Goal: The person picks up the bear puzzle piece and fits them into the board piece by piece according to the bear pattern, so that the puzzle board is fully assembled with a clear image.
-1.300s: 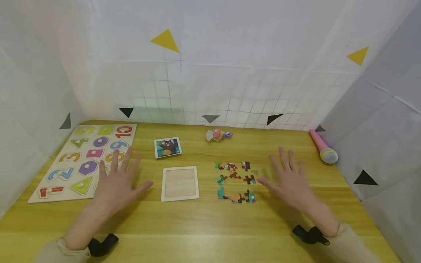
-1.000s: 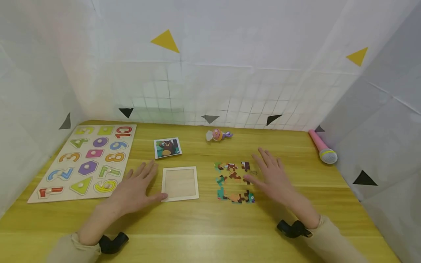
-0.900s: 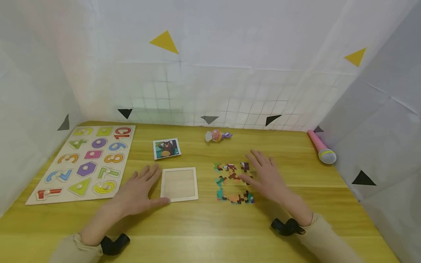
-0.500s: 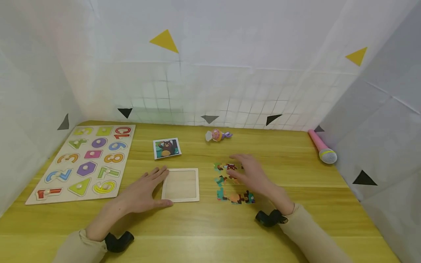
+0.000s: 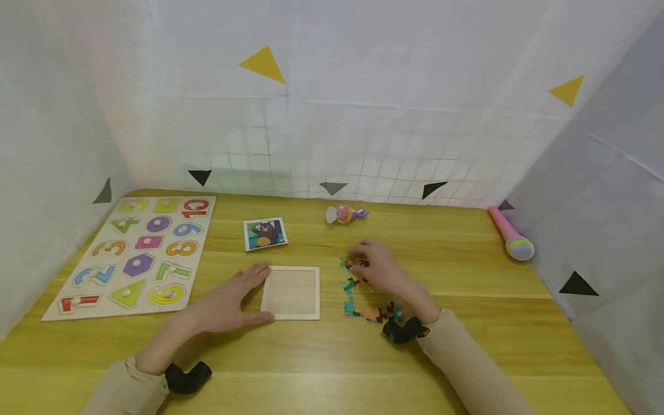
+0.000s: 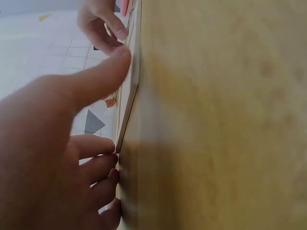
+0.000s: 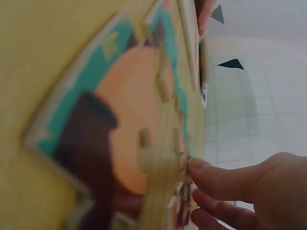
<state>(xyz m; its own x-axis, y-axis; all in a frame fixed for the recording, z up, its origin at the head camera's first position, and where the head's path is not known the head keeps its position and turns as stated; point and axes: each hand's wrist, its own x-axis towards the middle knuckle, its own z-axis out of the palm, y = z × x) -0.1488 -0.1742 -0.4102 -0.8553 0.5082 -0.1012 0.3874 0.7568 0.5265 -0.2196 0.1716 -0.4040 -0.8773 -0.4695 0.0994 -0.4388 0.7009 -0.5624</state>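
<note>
My left hand (image 5: pixel 223 302) lies at the left side of a square wooden puzzle tray (image 5: pixel 293 316). Its thumb and fingertips, spread apart, touch the tray's left corners. Seen low in the left wrist view, the tray's edge (image 6: pixel 128 96) lies between thumb and fingers. Over the top row of loose bear jigsaw pieces (image 5: pixel 370 313) is my right hand (image 5: pixel 381 268), thumb and fingers bent around a top piece with a gap between them. It hides several pieces. In the right wrist view a bear-belly piece (image 7: pixel 129 105) looms close and blurred, and the thumb (image 7: pixel 216 177) reaches the pieces beyond.
A bear picture card (image 5: pixel 266 233) lies behind the tray. Further back is a small pink and purple toy (image 5: pixel 344 213). A number-and-shape peg board (image 5: pixel 129 312) takes up the left, and a pink toy microphone (image 5: pixel 510 236) lies far right. White cloth walls (image 5: pixel 332 138) enclose the table.
Both hands have come inward from spread positions. The left has reached the tray, which has shifted slightly right. The right has moved left over the jigsaw pieces, its fingers bending.
</note>
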